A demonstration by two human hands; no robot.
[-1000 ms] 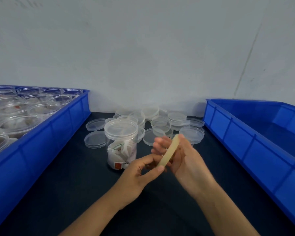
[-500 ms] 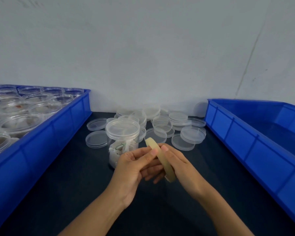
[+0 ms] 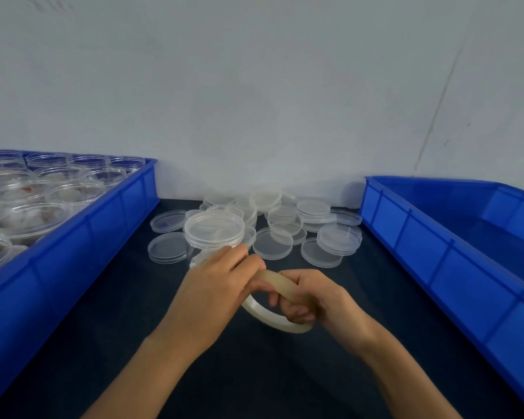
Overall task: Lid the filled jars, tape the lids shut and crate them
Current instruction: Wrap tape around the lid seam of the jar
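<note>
The jar (image 3: 214, 237) stands on the dark table (image 3: 109, 297) at about 11 o'clock from the hands, just beyond the left hand's knuckles, which hide its lower body. A clear lid (image 3: 214, 228) sits on its top; whether it is pressed home cannot be told. White contents show faintly through the wall beside the hand.

The tape (image 3: 273, 320), a pale cream roll, is held in front of the jar by both hands, tilted so its ring opens toward the camera. The right hand (image 3: 312, 300) grasps it with fingers curled through the ring and round the band at the roll's 3 o'clock side. The left hand (image 3: 215, 291) holds the roll's 10 o'clock edge, fingers bent over the top of the band and touching the right hand's fingers. Whether a free tape end is lifted is hidden by the fingers.

Loose lids (image 3: 285, 225) lie heaped at 12 o'clock behind the jar, against the grey wall (image 3: 254, 101). At 9 o'clock a blue crate (image 3: 73, 246) holds many open jars (image 3: 28, 207) with white contents. At 3 o'clock stands another blue bin (image 3: 436, 246), its visible inside bare.
</note>
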